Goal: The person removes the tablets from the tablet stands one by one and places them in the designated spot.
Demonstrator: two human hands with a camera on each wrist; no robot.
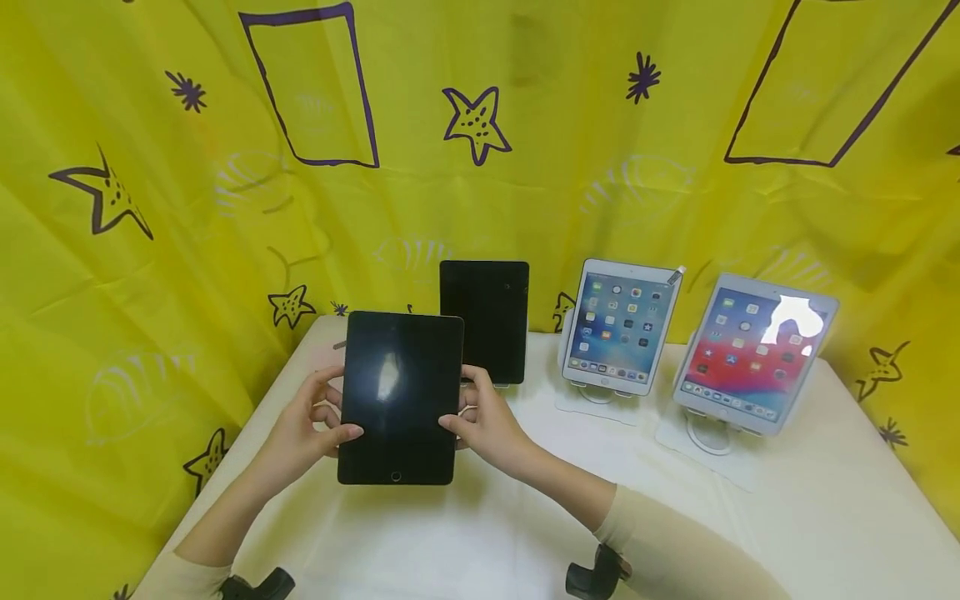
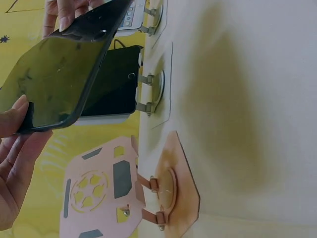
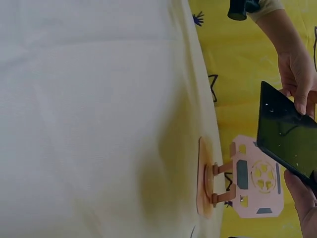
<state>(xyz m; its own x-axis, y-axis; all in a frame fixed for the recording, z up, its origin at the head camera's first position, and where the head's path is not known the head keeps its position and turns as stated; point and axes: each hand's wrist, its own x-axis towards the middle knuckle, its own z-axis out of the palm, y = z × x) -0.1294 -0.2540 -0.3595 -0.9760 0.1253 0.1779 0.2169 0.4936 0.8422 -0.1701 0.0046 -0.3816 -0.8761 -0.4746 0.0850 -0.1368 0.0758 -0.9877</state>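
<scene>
A black tablet (image 1: 401, 400) with a dark screen is held up over the table, its home button at the bottom. My left hand (image 1: 315, 417) grips its left edge, thumb on the front and fingers behind. My right hand (image 1: 483, 417) pinches the right edge in the same way. In the left wrist view the tablet (image 2: 59, 69) is clear of the table, its glass reflecting yellow. Near it stands a bare pink tablet stand (image 2: 99, 193) with a cut-out ball pattern, mostly hidden behind the tablet in the head view.
Behind stands another black tablet (image 1: 483, 317) on a stand. To the right, two white tablets, one with a blue screen (image 1: 618, 325) and one with a red-blue screen (image 1: 750, 350), rest on stands. A yellow curtain (image 1: 555, 183) hangs behind the white-covered table (image 1: 525, 533).
</scene>
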